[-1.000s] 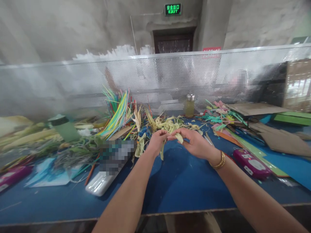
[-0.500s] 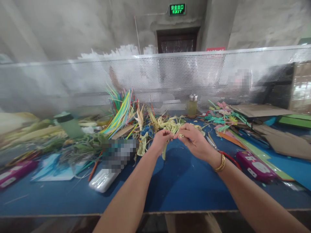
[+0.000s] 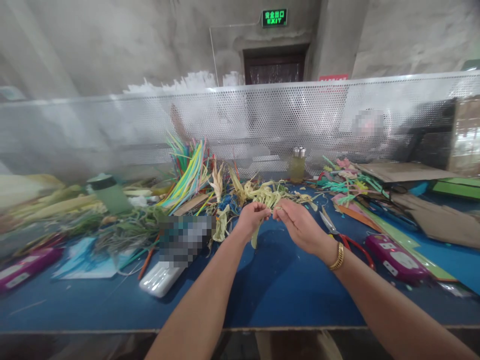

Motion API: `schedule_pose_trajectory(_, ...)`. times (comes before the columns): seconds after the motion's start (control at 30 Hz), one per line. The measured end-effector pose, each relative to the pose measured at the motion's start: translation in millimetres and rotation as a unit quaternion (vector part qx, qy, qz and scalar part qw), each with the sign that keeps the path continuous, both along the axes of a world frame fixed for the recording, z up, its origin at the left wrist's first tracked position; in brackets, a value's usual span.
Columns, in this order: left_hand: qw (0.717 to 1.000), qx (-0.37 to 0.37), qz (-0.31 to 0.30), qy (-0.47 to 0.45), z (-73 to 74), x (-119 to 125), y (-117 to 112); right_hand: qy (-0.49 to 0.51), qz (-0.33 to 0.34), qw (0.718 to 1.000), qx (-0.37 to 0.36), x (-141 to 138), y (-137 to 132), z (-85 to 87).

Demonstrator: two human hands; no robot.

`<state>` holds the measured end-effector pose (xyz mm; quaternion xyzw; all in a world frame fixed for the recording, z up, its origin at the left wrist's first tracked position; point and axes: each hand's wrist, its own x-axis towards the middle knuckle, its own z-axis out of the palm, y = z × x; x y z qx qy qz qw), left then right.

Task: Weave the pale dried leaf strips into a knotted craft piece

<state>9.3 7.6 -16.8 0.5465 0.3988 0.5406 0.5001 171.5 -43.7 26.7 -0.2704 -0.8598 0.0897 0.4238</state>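
Above the blue table, my left hand (image 3: 253,220) has its thumb and fingers pinched on a pale yellow-green husk strip (image 3: 255,238), whose end hangs below it. Close beside it, my right hand (image 3: 298,226) is closed too, fingertips pinching at the same pale material. The fingers hide most of what lies between the two hands. Just behind them is a heap of curled pale husk strips (image 3: 267,192). Red-handled scissors (image 3: 330,226) lie to the right of my right hand. A wider dried husk piece (image 3: 221,223) rests left of my left hand.
A bundle of coloured stems (image 3: 189,172) stands at the back left, near a green bottle (image 3: 110,195). A plastic-wrapped pack (image 3: 165,276) lies front left. On the right are a purple device (image 3: 397,257) and cardboard (image 3: 442,217). A perforated metal screen (image 3: 225,120) runs behind.
My right hand has turned, its fingers now curled more tightly and lower. The small pale loop by its fingers no longer shows. My left hand stays nearly in place, still pinching.
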Motion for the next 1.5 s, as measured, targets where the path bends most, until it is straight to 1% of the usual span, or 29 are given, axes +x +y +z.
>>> schedule_pose_trajectory(0.17, 1.0, -0.016, 0.015, -0.008, 0.6, 2.1, -1.2, -0.002, 0.001, 1.0, -0.001, -0.5, 1.2, -0.5)
schedule_pose_trajectory(0.27, 1.0, -0.012, 0.019, -0.011, 1.0, 2.6, -2.2, -0.003, -0.006, 1.0, -0.003, -0.5, 2.1, -1.5)
schedule_pose_trajectory(0.47, 1.0, -0.011, 0.006, -0.028, -0.1, 4.0, -1.8, 0.002, -0.017, 1.0, -0.001, -0.9, 2.1, -3.6)
schedule_pose_trajectory(0.77, 1.0, 0.003, 0.01, -0.005, 0.9, 5.4, -5.6, 0.015, -0.031, 0.999, -0.006, -2.2, 2.1, -5.2)
schedule_pose_trajectory(0.97, 1.0, 0.012, -0.015, -0.009, 3.1, 4.3, -5.9, 0.042, -0.049, 0.998, -0.023, -3.3, 2.7, -1.9)
schedule_pose_trajectory(1.1, 0.999, 0.014, -0.037, -0.027, 3.0, 4.1, -4.9, 0.087, -0.039, 0.994, -0.059, -2.1, 9.7, -5.2)
schedule_pose_trajectory(1.27, 1.0, 0.009, -0.019, -0.016, 5.4, 5.9, -8.7, 0.176, -0.045, 0.973, -0.145, -0.1, 25.0, -17.2)
schedule_pose_trajectory(1.37, 1.0, 0.008, -0.006, -0.001, 7.2, 5.8, -9.7, 0.179, -0.07, 0.968, -0.163, 0.0, 32.5, -23.1)
schedule_pose_trajectory(1.5, 0.999, 0.014, 0.011, 0.026, 6.5, 5.2, -7.6, 0.145, -0.118, 0.97, -0.154, -1.4, 36.2, -27.1)
